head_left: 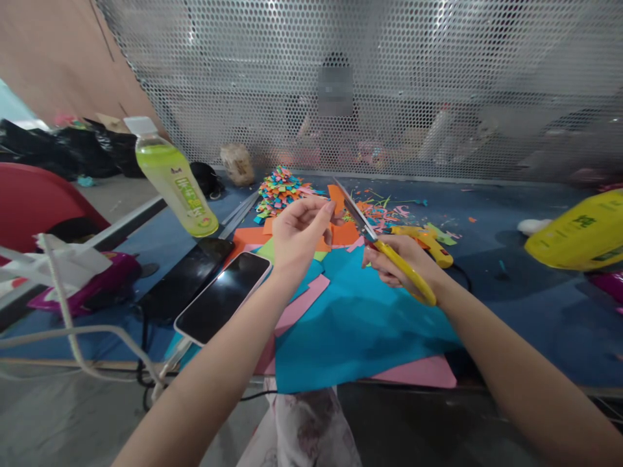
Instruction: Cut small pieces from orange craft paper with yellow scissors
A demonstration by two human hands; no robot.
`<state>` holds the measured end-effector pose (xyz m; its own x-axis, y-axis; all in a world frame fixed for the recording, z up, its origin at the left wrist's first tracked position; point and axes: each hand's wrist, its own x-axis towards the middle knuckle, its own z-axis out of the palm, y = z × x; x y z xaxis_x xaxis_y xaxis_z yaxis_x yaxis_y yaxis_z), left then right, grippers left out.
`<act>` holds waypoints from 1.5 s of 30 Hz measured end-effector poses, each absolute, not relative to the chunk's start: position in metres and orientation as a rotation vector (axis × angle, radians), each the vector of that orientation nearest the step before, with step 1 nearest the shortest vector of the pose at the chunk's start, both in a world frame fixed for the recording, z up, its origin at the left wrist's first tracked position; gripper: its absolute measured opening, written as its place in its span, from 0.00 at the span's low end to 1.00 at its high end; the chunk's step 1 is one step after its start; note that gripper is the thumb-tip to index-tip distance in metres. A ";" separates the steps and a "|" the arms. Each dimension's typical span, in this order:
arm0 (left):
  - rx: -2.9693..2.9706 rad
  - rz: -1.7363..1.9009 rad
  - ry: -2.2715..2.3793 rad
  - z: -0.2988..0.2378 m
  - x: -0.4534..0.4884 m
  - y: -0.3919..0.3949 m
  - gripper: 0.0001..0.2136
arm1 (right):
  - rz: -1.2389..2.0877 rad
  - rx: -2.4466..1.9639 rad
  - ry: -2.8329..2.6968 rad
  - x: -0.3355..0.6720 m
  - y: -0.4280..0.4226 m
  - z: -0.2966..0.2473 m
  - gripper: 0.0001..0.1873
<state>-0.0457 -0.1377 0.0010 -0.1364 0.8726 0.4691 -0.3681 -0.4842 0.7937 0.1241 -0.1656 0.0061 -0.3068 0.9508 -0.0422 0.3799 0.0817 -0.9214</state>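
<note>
The left hand (302, 232) is pinching a small orange paper piece (335, 194) between thumb and fingers, above the middle of the table. The right hand (403, 259) is gripping yellow-handled scissors (364, 224), whose blades are pointing far and left, close beside the piece; contact cannot be told. Blue paper (360, 324) is lying beneath, on the near side. A smartphone (224, 298) is resting at left, a yellow glue gun (440, 251) is lying at right, and multicoloured paper clippings (280, 193) are forming a mound on the far side.
</note>
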 end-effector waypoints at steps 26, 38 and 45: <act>1.234 2.012 0.710 0.003 -0.054 -0.128 0.08 | 1.205 -1.386 -1.842 0.129 -0.166 0.010 0.16; 1.297 1.825 0.669 -0.003 -0.051 -0.129 0.10 | 1.239 -1.327 -1.758 0.127 -0.164 0.005 0.19; 1.282 1.748 0.656 -0.005 -0.045 -0.132 0.10 | 1.126 -1.303 -1.848 0.125 -0.163 0.003 0.20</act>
<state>-0.0451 -0.1321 -0.0049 -0.1137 0.8621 0.4938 -0.3245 -0.5020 0.8017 0.1255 -0.1634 0.0029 -0.3331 0.9429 0.0049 0.4278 0.1557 -0.8904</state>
